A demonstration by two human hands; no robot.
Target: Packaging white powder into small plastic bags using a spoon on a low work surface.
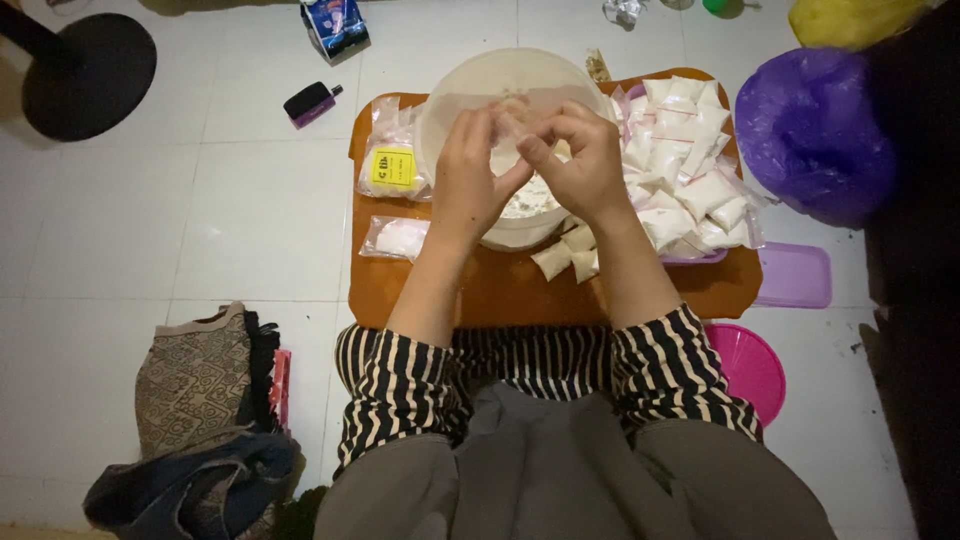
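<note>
We sit at the low orange bench [480, 290], the white bowl [505, 80] of powder centred for reach. Our left hand [470, 180] and right hand [585, 165] meet above it, fingers pinched on a small clear packet [515, 115], so spills fall back.

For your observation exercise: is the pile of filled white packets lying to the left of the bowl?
No, the filled white packets are heaped right of the bowl.
</note>
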